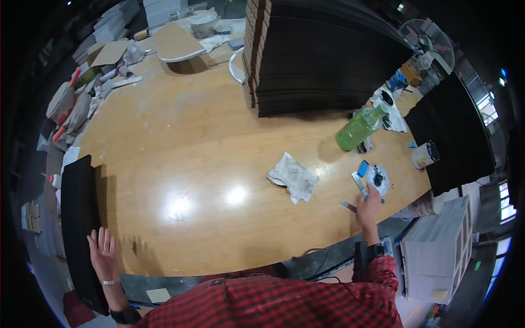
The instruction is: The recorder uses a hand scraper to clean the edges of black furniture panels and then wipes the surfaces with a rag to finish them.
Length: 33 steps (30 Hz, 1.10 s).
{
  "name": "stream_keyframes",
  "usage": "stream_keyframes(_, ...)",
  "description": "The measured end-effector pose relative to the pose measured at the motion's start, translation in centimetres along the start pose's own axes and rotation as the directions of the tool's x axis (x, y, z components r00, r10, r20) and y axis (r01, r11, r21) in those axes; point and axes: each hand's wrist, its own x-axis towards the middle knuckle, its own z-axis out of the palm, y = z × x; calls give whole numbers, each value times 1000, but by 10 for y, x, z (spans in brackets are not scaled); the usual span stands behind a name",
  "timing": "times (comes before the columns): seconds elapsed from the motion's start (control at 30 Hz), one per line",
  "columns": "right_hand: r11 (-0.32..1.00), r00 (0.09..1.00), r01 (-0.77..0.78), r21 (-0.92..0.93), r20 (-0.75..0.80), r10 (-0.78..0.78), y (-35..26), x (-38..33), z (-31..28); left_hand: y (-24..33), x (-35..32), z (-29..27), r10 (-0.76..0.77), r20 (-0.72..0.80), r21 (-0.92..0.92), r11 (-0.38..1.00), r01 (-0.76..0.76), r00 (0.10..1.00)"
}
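Note:
My left hand (104,257) is raised with its fingers stretched out and nothing in it, beside a tall curved black panel (79,218) at the table's left edge. At the right, my right hand (369,210) reaches over the table to the near rim of a white round dish (384,188) with black paste in its middle. Its fingers partly hide one another, so a grip does not show. Close by lie a metal scraper blade (348,206), a narrow metal strip (359,183) and a small blue block (363,168).
A crumpled white cloth (294,177) lies mid-table, with a green-tinted bottle (361,128) beyond it. A tall stack of black panels (328,60) stands at the back. A paint-smeared white can (425,155) is near the right edge. Tools and rags clutter the far left (104,82).

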Motion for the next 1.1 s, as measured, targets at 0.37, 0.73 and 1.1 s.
stream_keyframes(0.37, 979, 983, 185, 79, -34, -183, 20, 9, 38, 6, 86, -21, -9, -264, -527, 839, -137, 964)
stream_keyframes(0.73, 789, 913, 77, 609, 275, -302, -166, -56, 33, -2, 0, -32, 274, -236, -287, 897, -336, 933)
stream_keyframes(1.1, 744, 920, -64, 665, 328, -214, -122, -126, 0, -94, -54, 40, -140, 498, 16, 988, 152, 856)
